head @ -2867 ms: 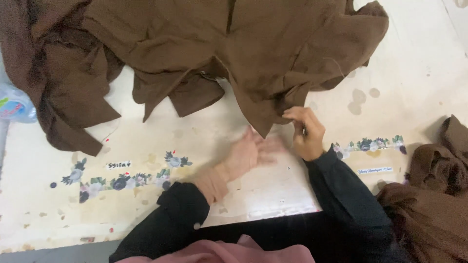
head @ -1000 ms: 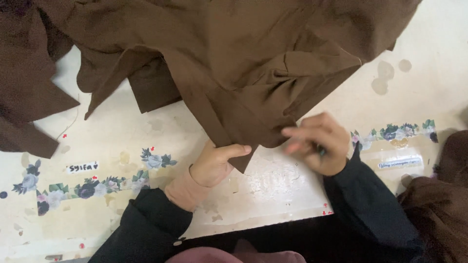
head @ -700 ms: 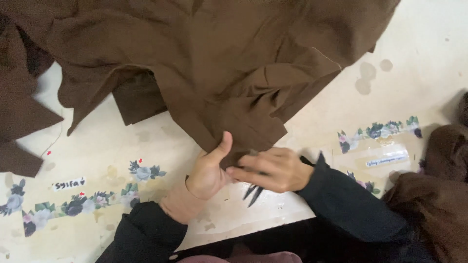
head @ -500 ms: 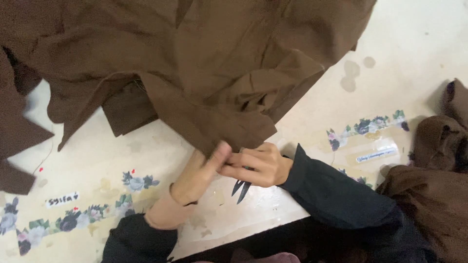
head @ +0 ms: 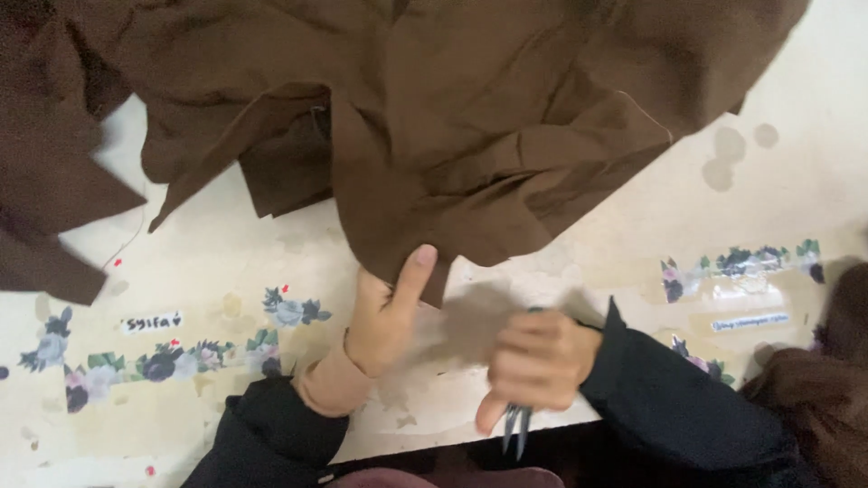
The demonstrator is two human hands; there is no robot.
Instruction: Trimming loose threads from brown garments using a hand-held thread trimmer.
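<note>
Two hands: left hand [head: 384, 321] pinches brown cloth [head: 434, 117]; right hand [head: 538, 361] grips snips [head: 516, 432].

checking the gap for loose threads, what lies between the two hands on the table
Only bare cream tabletop, shadowed, lies between the left hand gripping the brown fabric and the right hand holding thread snips, in the head view.

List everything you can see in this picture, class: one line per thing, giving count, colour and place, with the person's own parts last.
Garment: one, dark brown, crumpled across the top of the table.
Cloth pile: one, brown, at the right edge.
Table: one, cream and stained, beneath everything.
Floral tape strips: several, grey and green flowers, along the near part of the table.
Thread snips: one, dark metal, tips pointing down below the right hand.
Left hand: one, grip pinching the garment's lower edge, thumb up.
Right hand: one, closed round the thread snips, blurred.
Sleeves: two, black.
</note>
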